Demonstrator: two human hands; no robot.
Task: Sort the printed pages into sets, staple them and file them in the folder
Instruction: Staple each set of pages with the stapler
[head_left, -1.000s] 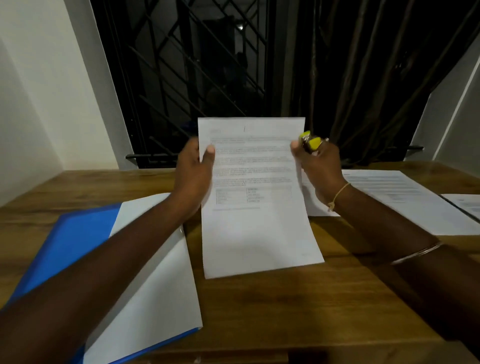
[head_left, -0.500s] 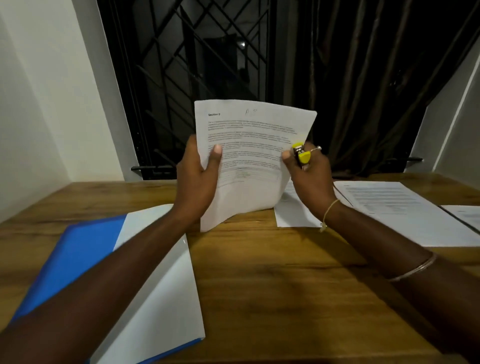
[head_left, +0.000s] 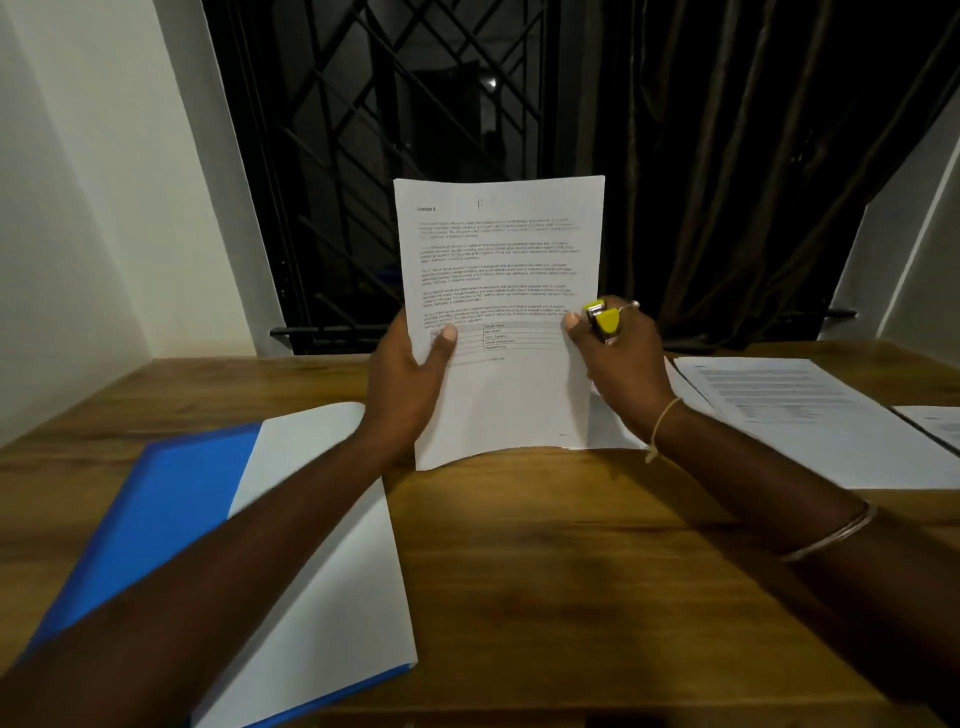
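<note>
Straightened since half a second ago, the set of white printed pages (head_left: 498, 291) now stands upright and flat-faced where it was tilted and buckled. Its lower edge has come down close to the brown wooden table (head_left: 571, 597); whether it touches the wood I cannot tell.

The left hand (head_left: 410, 379) grips the set's left edge, thumb laid across the front beside the printed grid, its fingers hidden behind the paper. The right hand (head_left: 623, 364) pinches the right edge with its thumb on the front, and its curled fingers hold a small yellow and silver stapler (head_left: 605, 322) just beside that edge. A pale thread bracelet (head_left: 660, 426) circles the right wrist, and a thin metal bangle (head_left: 831, 535) sits further up the forearm.

On the left an open blue plastic folder (head_left: 156, 519) lies flat on the table with a stack of plain white sheets (head_left: 332, 545) on its right half, partly under the left forearm. On the right, a second pile of printed pages (head_left: 810, 415) lies flat, well apart from the folder. Another sheet (head_left: 935, 423) lies just beside it at the frame's edge.

Beyond the table are a black metal window grille (head_left: 389, 156) and a dark curtain (head_left: 753, 156).
</note>
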